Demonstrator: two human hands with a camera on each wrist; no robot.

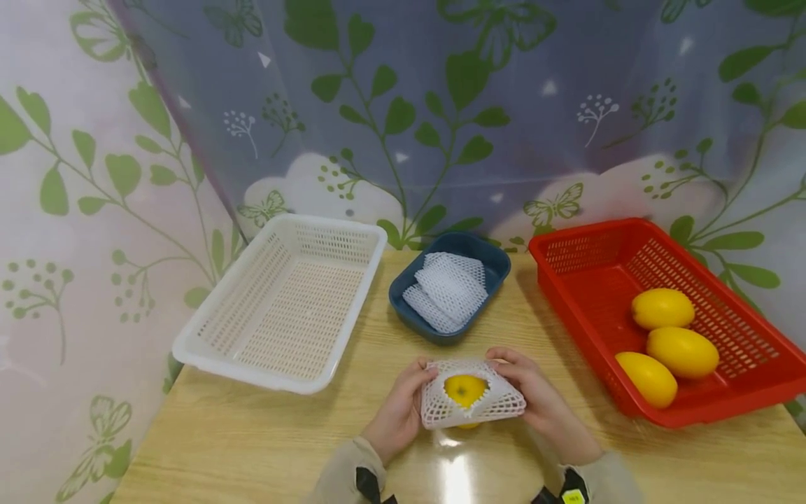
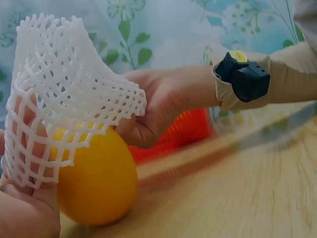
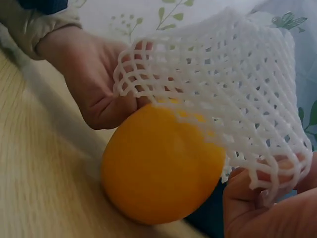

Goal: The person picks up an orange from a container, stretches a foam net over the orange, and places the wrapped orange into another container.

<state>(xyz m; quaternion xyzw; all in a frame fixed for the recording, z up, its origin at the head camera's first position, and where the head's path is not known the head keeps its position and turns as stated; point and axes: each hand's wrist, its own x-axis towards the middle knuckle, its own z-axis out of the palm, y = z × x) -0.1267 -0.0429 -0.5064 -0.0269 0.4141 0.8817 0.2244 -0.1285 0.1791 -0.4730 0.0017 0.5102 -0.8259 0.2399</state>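
Observation:
A white foam net sleeve (image 1: 436,408) is stretched wide between both hands, just above the wooden table. My left hand (image 1: 400,411) grips its left edge, with fingers inside the mesh in the left wrist view. The opposite edge is held by my right hand (image 1: 546,406), thumb and fingers curled on it. Under the sleeve stands a smooth yellow oval fruit (image 3: 161,166), upright on the table. Its top shows through the sleeve's opening in the head view; in the wrist views the net (image 2: 54,84) covers only the upper part of the fruit.
A blue tray (image 1: 403,313) holding several folded foam nets (image 1: 450,287) stands behind the hands. To the left is a white plastic basket (image 1: 296,308). The red basket (image 1: 585,336) on the right contains three yellow fruits (image 1: 683,352). A patterned curtain (image 1: 403,105) hangs behind the table.

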